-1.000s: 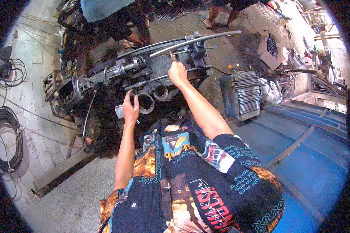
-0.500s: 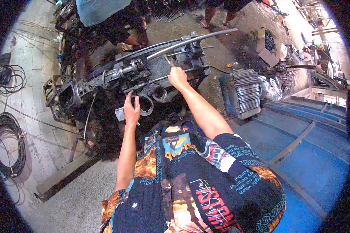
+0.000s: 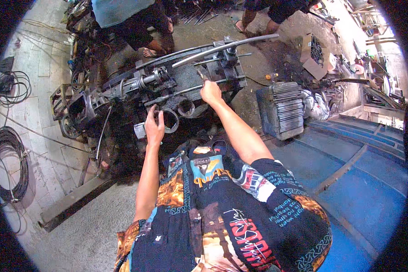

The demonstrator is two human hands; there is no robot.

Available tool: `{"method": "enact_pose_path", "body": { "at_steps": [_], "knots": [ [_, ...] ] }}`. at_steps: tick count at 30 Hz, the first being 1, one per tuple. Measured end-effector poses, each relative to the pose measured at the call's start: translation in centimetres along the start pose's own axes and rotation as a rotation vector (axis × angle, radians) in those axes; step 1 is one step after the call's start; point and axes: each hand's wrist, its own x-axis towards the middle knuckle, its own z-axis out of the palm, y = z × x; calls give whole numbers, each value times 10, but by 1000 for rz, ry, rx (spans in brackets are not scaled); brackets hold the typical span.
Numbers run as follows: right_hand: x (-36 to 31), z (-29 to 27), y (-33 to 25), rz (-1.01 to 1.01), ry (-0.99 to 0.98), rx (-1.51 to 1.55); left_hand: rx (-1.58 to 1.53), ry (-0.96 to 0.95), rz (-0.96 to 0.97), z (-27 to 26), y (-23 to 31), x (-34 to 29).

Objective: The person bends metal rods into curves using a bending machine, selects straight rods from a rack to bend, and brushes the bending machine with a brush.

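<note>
A dark, greasy metal machine [image 3: 118, 93], like a small lathe with a shaft and rails, lies across the middle in front of me. My right hand [image 3: 210, 92] is closed around a short, slim tool [image 3: 201, 72], whose tip points away over the machine's dark bed [image 3: 186, 80]; its exact kind is too small to make out. Left of it, my left hand [image 3: 154, 127] is raised with fingers apart beside a metal ring [image 3: 176, 119] on the near side. A pale cylinder end [image 3: 140, 130] shows next to this hand. A long grey bar [image 3: 222, 50] slants over the far right of the machine.
A ribbed grey motor-like block [image 3: 283, 111] stands at right, near a blue metal panel [image 3: 362, 177]. An open carton [image 3: 313, 56] holds thin metal pieces. Two people's legs [image 3: 156, 47] show beyond the machine. Coiled cable [image 3: 25, 170] and a beam [image 3: 75, 204] lie at left.
My right hand has shifted slightly right and nearer me with the tool, which now shows more of its length. My left hand has hardly moved.
</note>
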Motion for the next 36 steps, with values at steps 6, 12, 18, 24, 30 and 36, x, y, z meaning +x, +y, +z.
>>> {"method": "enact_pose_path", "body": {
  "at_steps": [6, 12, 18, 24, 30, 36],
  "knots": [
    [-33, 3, 25, 56, 104, 334, -4, 51, 55, 4, -7, -3],
    [-76, 21, 66, 102, 179, 452, -44, -51, -57, 2, -2, -7],
    [-80, 25, 74, 308, 167, 435, -3, -44, -36, 1, 1, -9],
    [-7, 102, 210, 489, 481, 795, -37, -13, 127, 8, 9, 7],
    [7, 85, 170, 800, 185, 1136, 35, 59, 59, -4, -3, -16],
    [37, 112, 211, 782, 206, 897, 99, 119, 141, 0, 17, -22]
  ]
}}
